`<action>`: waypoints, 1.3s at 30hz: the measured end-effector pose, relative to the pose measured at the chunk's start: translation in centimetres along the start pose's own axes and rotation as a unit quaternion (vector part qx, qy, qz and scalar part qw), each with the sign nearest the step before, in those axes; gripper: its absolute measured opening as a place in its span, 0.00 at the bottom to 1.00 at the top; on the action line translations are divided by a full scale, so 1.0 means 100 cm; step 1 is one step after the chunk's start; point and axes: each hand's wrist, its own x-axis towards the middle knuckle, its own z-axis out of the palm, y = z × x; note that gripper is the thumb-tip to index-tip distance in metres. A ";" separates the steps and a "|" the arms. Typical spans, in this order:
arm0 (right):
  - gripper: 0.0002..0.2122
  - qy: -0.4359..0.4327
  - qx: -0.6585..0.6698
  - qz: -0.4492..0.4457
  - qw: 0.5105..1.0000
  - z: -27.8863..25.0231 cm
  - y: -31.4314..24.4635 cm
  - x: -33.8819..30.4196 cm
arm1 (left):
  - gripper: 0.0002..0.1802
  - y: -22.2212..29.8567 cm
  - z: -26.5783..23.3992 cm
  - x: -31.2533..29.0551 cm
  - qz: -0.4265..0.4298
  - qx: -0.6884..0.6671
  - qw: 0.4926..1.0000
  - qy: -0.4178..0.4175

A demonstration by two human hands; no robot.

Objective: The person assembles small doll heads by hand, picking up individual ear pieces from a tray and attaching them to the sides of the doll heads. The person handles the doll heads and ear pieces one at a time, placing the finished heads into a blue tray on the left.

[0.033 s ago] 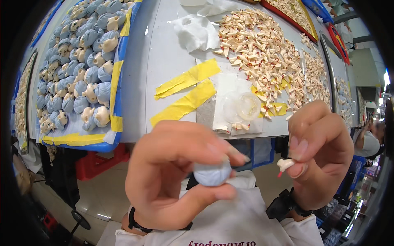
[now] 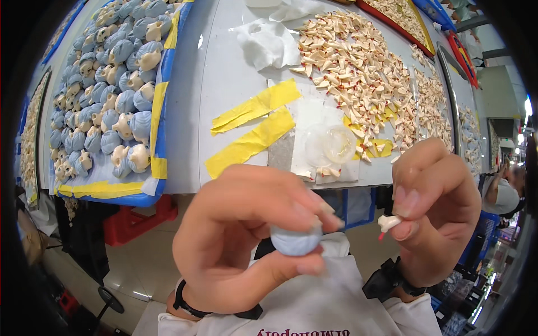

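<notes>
We have a gap between left hand [image 2: 216,218] and right hand [image 2: 440,196], plus a table [image 2: 188,89] lane between blue tray [image 2: 134,200] and yellow tape [image 2: 250,143]; cream-piece pile [image 2: 356,67] blocks beyond right hand.

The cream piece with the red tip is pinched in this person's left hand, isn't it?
Wrong hand: the head view shows the cream piece with the red tip pinched in the right hand; the left hand holds a rounded blue piece.

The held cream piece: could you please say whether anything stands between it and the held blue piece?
Partly: the left grip's fingertips jut past the blue piece's upper right edge, toward the cream piece in the right grip. Beyond them, nothing visible intervenes.
</notes>
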 end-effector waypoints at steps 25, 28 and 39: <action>0.10 0.018 -0.053 -0.060 0.997 0.037 -0.002 -0.011 | 0.18 0.008 -0.001 0.000 0.103 0.261 0.959 -0.040; 0.13 -0.044 -0.170 -0.119 0.977 0.028 -0.008 -0.005 | 0.18 0.016 0.007 -0.004 0.122 0.315 0.941 0.007; 0.12 -0.064 -0.160 -0.149 0.974 0.021 0.007 0.003 | 0.20 0.009 0.011 -0.002 0.132 0.366 0.921 0.027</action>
